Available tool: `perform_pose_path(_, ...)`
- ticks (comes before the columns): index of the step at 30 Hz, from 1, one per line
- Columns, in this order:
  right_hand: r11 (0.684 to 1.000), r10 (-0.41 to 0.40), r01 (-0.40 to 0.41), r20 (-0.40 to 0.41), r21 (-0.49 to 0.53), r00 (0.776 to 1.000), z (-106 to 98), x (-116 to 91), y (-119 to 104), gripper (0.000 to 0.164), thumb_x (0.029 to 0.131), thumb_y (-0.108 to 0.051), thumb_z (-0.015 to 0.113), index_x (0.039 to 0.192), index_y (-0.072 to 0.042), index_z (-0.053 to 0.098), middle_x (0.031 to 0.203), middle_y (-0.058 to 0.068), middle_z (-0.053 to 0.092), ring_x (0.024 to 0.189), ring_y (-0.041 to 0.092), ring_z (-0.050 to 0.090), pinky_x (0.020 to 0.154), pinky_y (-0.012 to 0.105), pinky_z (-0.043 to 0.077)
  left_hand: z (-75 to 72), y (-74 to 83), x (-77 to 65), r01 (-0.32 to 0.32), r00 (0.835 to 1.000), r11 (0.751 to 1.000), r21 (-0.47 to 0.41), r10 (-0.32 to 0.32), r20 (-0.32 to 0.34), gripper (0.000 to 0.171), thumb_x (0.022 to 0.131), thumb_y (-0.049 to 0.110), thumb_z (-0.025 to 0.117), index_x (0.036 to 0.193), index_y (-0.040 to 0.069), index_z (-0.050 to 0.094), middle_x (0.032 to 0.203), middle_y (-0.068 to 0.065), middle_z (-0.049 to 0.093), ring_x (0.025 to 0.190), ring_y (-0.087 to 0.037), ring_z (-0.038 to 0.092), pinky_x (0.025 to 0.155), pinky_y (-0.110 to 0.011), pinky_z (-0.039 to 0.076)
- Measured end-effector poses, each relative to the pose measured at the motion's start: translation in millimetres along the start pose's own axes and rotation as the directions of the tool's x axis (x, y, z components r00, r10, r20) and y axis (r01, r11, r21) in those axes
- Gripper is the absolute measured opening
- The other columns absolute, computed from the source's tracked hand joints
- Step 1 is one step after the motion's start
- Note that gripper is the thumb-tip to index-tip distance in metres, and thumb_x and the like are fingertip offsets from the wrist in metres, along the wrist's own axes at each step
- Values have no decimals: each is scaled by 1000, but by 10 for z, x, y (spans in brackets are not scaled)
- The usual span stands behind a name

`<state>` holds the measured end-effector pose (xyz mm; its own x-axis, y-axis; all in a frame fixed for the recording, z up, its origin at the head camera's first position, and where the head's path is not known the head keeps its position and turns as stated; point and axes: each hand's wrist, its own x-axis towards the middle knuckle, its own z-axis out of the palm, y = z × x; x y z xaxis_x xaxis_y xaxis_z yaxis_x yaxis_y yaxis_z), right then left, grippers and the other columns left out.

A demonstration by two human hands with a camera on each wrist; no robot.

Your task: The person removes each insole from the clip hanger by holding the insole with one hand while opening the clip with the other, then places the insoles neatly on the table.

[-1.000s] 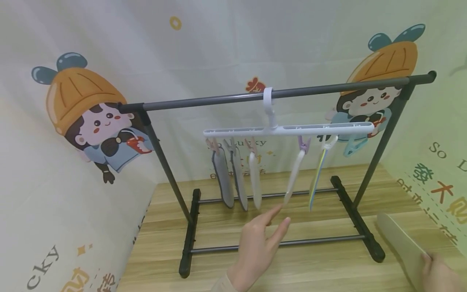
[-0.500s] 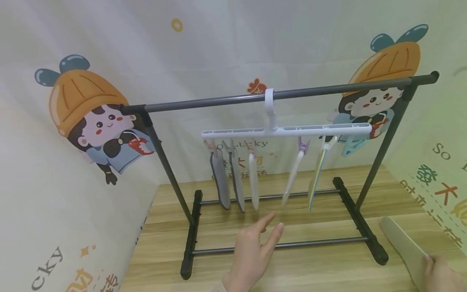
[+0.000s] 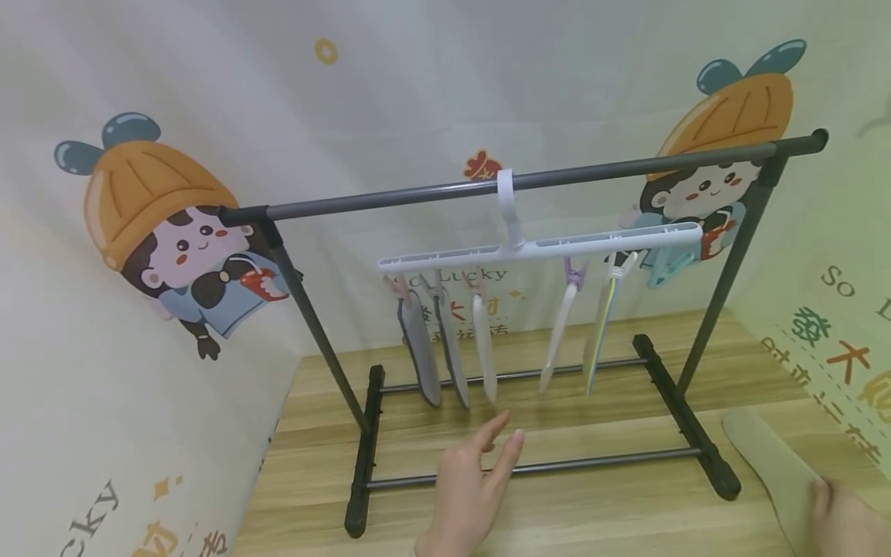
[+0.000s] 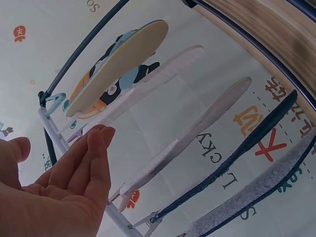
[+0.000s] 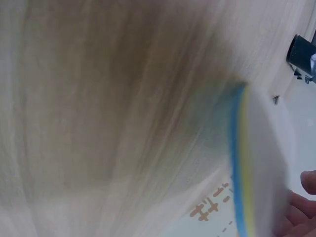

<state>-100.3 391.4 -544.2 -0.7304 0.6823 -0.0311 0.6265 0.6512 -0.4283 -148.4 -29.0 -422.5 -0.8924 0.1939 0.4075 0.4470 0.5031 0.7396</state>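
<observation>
At the lower right of the head view, the right hand (image 3: 851, 520) grips a flat, pale, blue-and-yellow-edged insole (image 3: 769, 464). At bottom centre, the left hand (image 3: 461, 495) reaches upward, thumb apart from its straight fingers. Beyond, mid-frame, five thin insoles (image 3: 485, 348) hang by small plastic clips (image 3: 574, 275) from a white plastic hanger (image 3: 536, 249) on a dark grey tubular rack (image 3: 390, 199), before pale cartoon-printed cloth (image 3: 390, 100).

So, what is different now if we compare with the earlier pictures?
The left hand has drawn back leftward and toward the person, away from the white insole under the purple clip. The white hanger tilts slightly, left end lower than before. The right hand still grips the loose insole; five hung insoles stay clipped.
</observation>
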Motion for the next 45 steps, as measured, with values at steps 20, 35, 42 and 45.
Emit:
perform_pose_path(20, 993, -121, 122, 55, -9, 991, 54, -70, -22, 47, 106, -20, 38, 129, 21, 38, 134, 44, 38, 122, 60, 42, 103, 64, 37, 0, -28, -45, 1, 1000, 999, 47, -1, 2, 43, 103, 38, 51, 125, 3, 65, 121, -11, 70, 92, -27, 72, 77, -33, 59)
perform_pose_path(35, 897, -436, 438, -42, 66, 899, 162, -97, -362, 62, 107, -32, 35, 132, 25, 37, 132, 48, 39, 118, 64, 37, 100, 72, 30, 0, -97, -25, 45, 998, 999, 31, -46, 40, 47, 103, 41, 49, 128, 3, 63, 123, -13, 69, 94, -32, 72, 77, -35, 60)
perform_pose_path(42, 839, -533, 543, -133, 48, 836, 192, -119, -670, 55, 107, -25, 40, 129, 25, 42, 129, 48, 42, 119, 64, 41, 103, 70, 32, -10, -94, -2, 41, 998, 999, 26, -42, 46, 48, 103, 41, 48, 129, 3, 62, 123, -13, 69, 95, -32, 71, 80, -42, 59)
perform_pose_path(45, 820, -557, 568, -126, 74, 821, 200, -142, -803, 59, 108, -28, 37, 132, 26, 39, 132, 48, 40, 122, 64, 39, 109, 68, 26, -8, -99, 12, 35, 999, 999, 34, -36, 41, 48, 103, 41, 48, 128, 2, 63, 121, -14, 70, 94, -32, 72, 80, -42, 59)
